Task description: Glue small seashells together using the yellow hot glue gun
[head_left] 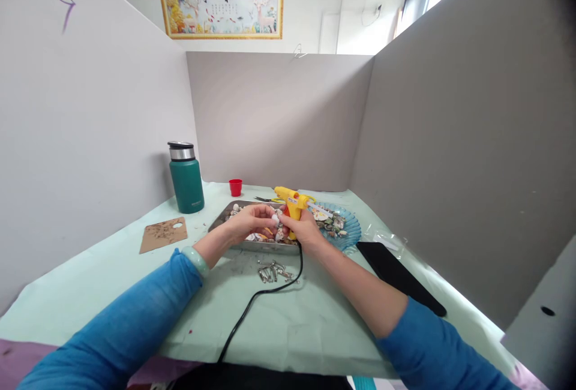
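Over a metal tray point(258, 247) of shells, my left hand point(252, 221) pinches a small whitish piece point(275, 219), perhaps a shell. My right hand point(302, 225) is wrapped round the handle of a yellow glue gun point(294, 200), which points up and to the left, with a clear stick in its back end. The right fingertips come close to the whitish piece; whether they touch it is hard to tell. A black cord point(256, 297) runs from the gun towards the table's front edge. Small metal clips point(272, 271) lie in front of the tray.
A blue plate point(355, 231) with shell pieces stands right of the tray, near clear plastic and a black flat object point(400, 279). A green bottle point(186, 183), a brown card point(162, 234) and a red cup point(235, 188) are to the left. Scissors point(270, 200) lie behind the tray. Partitions enclose the table.
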{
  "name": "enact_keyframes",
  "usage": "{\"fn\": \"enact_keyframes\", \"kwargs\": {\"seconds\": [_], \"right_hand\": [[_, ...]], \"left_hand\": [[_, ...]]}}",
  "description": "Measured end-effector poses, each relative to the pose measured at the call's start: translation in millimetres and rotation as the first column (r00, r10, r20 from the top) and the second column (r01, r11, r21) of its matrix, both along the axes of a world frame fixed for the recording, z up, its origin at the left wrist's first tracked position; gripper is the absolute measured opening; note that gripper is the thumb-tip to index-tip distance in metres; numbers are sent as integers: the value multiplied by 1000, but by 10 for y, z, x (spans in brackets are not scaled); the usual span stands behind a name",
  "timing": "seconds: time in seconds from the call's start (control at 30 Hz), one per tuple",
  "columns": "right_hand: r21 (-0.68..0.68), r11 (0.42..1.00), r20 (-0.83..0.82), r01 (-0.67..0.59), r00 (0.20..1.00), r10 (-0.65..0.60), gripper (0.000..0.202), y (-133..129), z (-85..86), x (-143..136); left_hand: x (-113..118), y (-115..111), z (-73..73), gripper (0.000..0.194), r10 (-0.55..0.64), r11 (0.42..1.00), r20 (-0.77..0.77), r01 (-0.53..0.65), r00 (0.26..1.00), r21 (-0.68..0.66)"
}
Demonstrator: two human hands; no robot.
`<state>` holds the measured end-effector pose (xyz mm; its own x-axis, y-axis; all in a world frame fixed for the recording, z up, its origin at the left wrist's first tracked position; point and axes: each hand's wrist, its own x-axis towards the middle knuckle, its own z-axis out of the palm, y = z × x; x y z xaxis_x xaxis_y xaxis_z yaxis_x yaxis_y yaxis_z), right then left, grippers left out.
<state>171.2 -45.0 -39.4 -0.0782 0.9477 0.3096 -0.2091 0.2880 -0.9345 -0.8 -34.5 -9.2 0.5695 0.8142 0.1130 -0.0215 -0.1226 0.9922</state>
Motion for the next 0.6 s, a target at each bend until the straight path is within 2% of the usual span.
{"fn": "enact_keyframes", "kwargs": {"seconds": [0.33,0.6], "right_hand": [[21,999,-12,-47,999,47,39,-33,46,12],[29,998,-28,-51,998,52,36,-61,64,14]], "left_hand": [[-27,51,-43,29,-68,997,55,70,996,-33],[-29,64,-43,30,0,997,134,11,991,-80]]}}
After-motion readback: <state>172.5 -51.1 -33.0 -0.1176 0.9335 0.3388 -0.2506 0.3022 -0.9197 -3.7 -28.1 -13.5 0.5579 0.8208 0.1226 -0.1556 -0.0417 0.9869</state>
